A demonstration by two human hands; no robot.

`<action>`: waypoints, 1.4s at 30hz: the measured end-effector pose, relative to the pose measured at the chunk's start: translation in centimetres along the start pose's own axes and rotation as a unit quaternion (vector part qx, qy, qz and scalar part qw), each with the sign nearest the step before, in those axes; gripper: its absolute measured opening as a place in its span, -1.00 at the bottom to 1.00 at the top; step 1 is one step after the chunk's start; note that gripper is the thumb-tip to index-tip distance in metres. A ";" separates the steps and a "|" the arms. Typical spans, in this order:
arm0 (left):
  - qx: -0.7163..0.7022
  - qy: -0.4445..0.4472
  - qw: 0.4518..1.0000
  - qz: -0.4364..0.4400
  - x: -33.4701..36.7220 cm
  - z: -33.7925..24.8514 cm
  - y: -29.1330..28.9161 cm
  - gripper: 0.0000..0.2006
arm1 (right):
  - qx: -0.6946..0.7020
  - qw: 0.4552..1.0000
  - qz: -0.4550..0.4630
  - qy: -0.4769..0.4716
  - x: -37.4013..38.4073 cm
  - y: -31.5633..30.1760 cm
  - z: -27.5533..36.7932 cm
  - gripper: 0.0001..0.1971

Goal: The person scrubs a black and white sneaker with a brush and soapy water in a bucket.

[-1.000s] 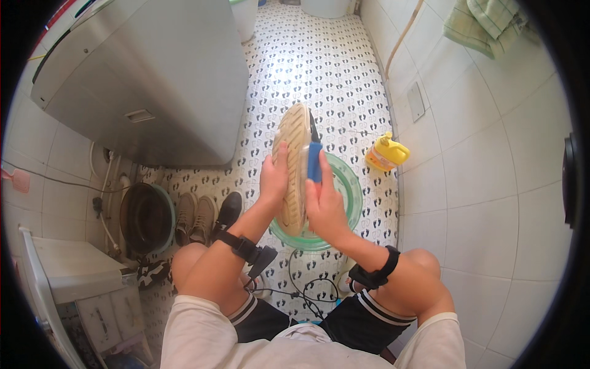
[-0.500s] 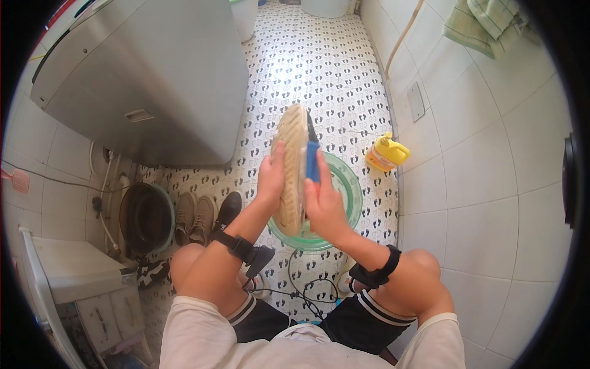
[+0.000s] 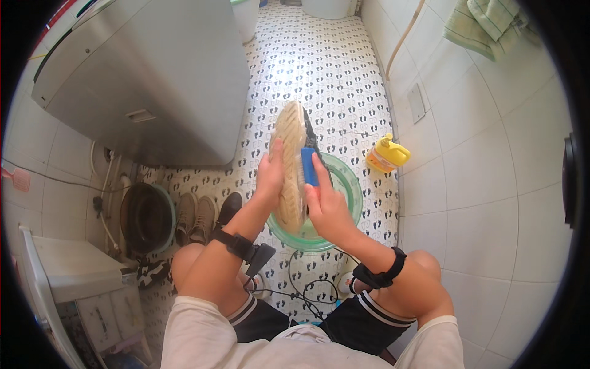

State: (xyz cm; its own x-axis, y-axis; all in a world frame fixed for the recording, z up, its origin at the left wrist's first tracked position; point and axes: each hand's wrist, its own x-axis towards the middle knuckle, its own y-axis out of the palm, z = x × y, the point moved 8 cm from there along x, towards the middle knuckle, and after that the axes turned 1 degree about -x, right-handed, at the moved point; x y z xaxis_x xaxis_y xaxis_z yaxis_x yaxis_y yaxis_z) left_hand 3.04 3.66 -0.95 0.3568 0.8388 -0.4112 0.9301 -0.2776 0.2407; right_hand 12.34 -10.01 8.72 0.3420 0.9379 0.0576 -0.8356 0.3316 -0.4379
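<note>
A dark shoe [image 3: 289, 184] with a beige grooved sole is held upright on its edge, sole facing left, above a green basin [image 3: 353, 203] on the floor. My left hand [image 3: 270, 176] grips it from the sole side, thumb lying on the sole; its other fingers are hidden behind. My right hand [image 3: 326, 206] is closed on a blue scrubbing brush [image 3: 310, 166], whose pale bristles press against the sole's right edge. Whitish foam shows along that edge.
Right of the basin stands a yellow jug [image 3: 387, 154] by the tiled wall. A pair of brown shoes [image 3: 195, 218], a black shoe [image 3: 230, 208] and a dark tub [image 3: 147, 218] sit at left. A grey appliance [image 3: 153, 92] fills the upper left. Cables [image 3: 307, 295] lie between my feet.
The brush in my right hand has shifted slightly down and left along the sole's edge. The shoe has turned a little, baring more of its dark upper. My left hand keeps its grip.
</note>
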 end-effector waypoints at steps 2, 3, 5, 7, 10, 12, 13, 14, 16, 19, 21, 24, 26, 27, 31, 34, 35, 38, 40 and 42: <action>0.006 -0.006 1.000 -0.001 -0.1 0.4 0.4 -0.37 | -0.015 1.000 -0.007 -0.014 0.6 -0.4 0.3 -0.35; 0.006 -0.007 1.000 -0.001 -0.1 0.4 0.4 -0.37 | -0.031 0.999 -0.014 -0.027 0.7 -0.6 0.6 -0.35; 0.004 -0.026 1.000 0.004 0.0 0.5 0.1 -0.25 | -0.039 0.999 0.002 -0.006 0.3 -0.6 1.2 -0.34; 0.001 -0.017 1.000 -0.011 0.5 0.0 -0.4 -0.24 | -0.049 0.999 0.016 0.015 -0.4 -0.3 0.9 -0.34; 0.011 -0.006 1.000 -0.029 1.1 -0.7 -1.2 -0.24 | -0.034 0.998 0.050 -0.016 -1.6 0.4 1.3 -0.34; 0.022 -0.007 0.999 -0.029 1.0 -0.8 -1.3 -0.24 | -0.048 0.997 0.051 -0.016 -1.2 0.2 1.2 -0.34; 0.004 -0.017 1.000 -0.005 0.6 -0.7 -0.8 -0.24 | -0.064 0.996 0.052 -0.017 -0.9 0.0 1.1 -0.33; -0.014 -0.028 0.999 0.019 0.3 -0.4 -0.2 -0.25 | -0.065 0.996 0.051 -0.015 -0.5 -0.3 0.9 -0.33; -0.019 -0.034 0.999 0.015 0.3 0.0 0.0 -0.25 | -0.163 0.984 0.059 -0.039 0.5 -0.5 1.0 -0.34; -0.024 -0.046 0.998 0.021 0.4 0.2 0.1 -0.25 | -0.188 0.980 0.060 -0.029 0.7 -0.6 1.0 -0.35; -0.023 -0.051 0.998 0.027 0.7 0.2 -0.2 -0.25 | -0.179 0.982 0.055 -0.029 0.4 -0.6 1.2 -0.36; -0.013 -0.052 0.998 0.011 1.2 0.0 -1.1 -0.25 | -0.114 0.990 0.074 -0.029 -0.4 -0.6 1.5 -0.37; -0.011 -0.010 1.000 0.001 1.0 -1.1 -1.4 -0.25 | -0.058 0.993 0.099 -0.030 -1.1 -0.5 1.7 -0.38; -0.011 -0.008 1.000 -0.001 1.2 -1.1 -1.7 -0.25 | -0.061 0.992 0.105 -0.034 -1.5 -0.3 1.9 -0.38; -0.016 -0.005 1.000 0.024 -0.3 -1.6 -0.3 -0.28 | -0.129 0.988 0.082 -0.019 -0.8 -0.3 2.2 -0.37; -0.072 -0.037 0.994 0.072 -2.2 -1.8 2.2 -0.31 | -0.196 0.980 0.022 -0.022 0.9 -0.8 2.0 -0.36; -0.105 -0.057 0.990 0.080 -2.4 -1.6 2.6 -0.34 | -0.197 0.980 0.022 -0.022 0.8 -0.8 2.1 -0.36; -0.075 -0.033 0.994 0.068 -2.0 -2.3 1.8 -0.31 | -0.166 0.986 0.018 -0.012 0.0 -1.0 2.7 -0.35; -0.051 -0.018 0.997 0.049 -1.6 -2.9 0.7 -0.28 | -0.090 0.994 0.061 -0.033 -1.0 -0.4 3.5 -0.35; -0.025 -0.002 1.000 -0.004 -0.9 -3.2 -0.8 -0.29 | -0.069 0.995 0.063 -0.038 -1.6 -0.7 4.1 -0.36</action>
State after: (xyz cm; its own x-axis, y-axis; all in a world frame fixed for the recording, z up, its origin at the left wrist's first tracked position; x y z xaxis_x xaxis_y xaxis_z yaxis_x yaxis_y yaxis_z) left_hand 1.71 4.63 2.06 0.3500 0.8393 -0.4161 0.9273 -0.2476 0.2806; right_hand 10.61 -11.33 12.65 0.2016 0.9777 0.0594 -0.8007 0.1995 -0.5648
